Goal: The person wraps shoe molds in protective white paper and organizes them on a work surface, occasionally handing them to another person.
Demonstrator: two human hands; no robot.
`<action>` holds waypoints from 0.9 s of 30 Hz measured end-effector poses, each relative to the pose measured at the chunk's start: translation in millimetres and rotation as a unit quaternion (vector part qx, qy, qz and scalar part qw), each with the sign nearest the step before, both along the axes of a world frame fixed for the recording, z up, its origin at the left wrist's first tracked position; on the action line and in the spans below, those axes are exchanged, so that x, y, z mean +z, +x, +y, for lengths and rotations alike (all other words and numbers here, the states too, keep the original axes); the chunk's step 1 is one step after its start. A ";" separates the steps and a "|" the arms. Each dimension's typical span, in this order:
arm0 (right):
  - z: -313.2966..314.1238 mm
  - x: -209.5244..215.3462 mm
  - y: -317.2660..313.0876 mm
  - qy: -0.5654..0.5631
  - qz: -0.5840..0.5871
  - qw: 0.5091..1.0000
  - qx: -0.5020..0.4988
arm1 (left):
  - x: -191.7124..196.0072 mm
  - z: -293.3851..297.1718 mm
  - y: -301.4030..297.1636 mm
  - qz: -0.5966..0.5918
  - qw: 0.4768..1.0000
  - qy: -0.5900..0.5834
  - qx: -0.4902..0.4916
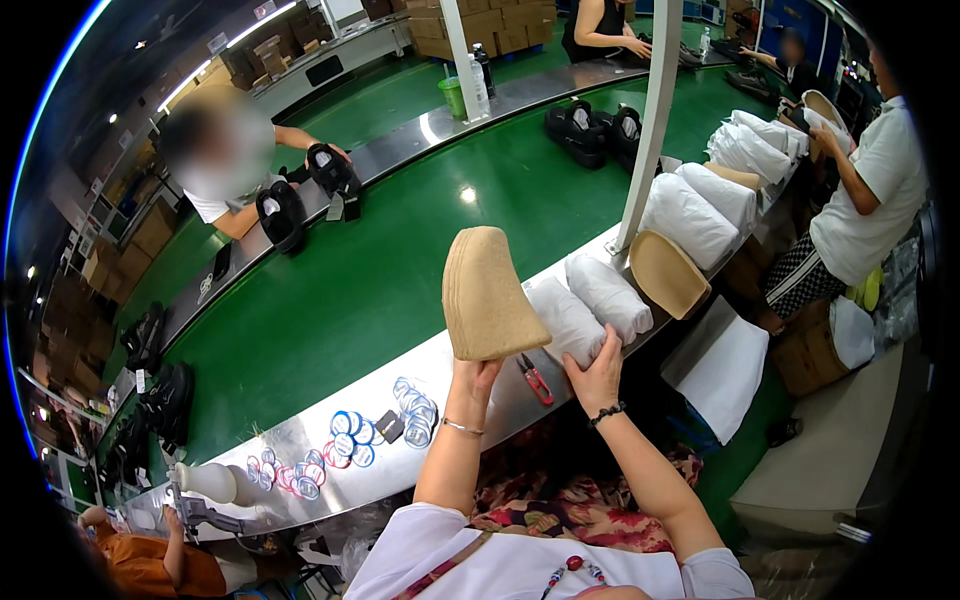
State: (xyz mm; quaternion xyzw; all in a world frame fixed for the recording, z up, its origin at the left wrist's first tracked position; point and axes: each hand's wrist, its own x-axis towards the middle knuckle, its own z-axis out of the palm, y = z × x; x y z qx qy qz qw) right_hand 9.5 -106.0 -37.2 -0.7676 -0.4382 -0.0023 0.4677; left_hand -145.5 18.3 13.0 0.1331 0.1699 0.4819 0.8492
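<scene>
My left hand (478,374) is closed on the lower end of a stack of tan molded pulp shoe inserts (488,290), raised above the steel ledge with the wide end down. Several layers show along its left edge. My right hand (595,372) lies curved against the near end of a white paper-wrapped bundle (562,318), fingers on its side and top. Beside that bundle lies a second white paper-wrapped bundle (608,296). Red-handled snips (536,381) rest on the ledge between my hands.
Round stickers (350,438) lie in groups on the ledge (330,500). A single tan insert (668,275) and more wrapped bundles (690,215) stand right, by a white post (645,130). Black shoes (575,130) sit on the green conveyor belt (400,230). Other people work around it.
</scene>
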 end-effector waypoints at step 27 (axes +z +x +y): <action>-30.8 120.8 -17.3 0.161 0.251 0.919 0.256 | 61.1 -33.5 -12.9 0.177 0.957 0.224 0.044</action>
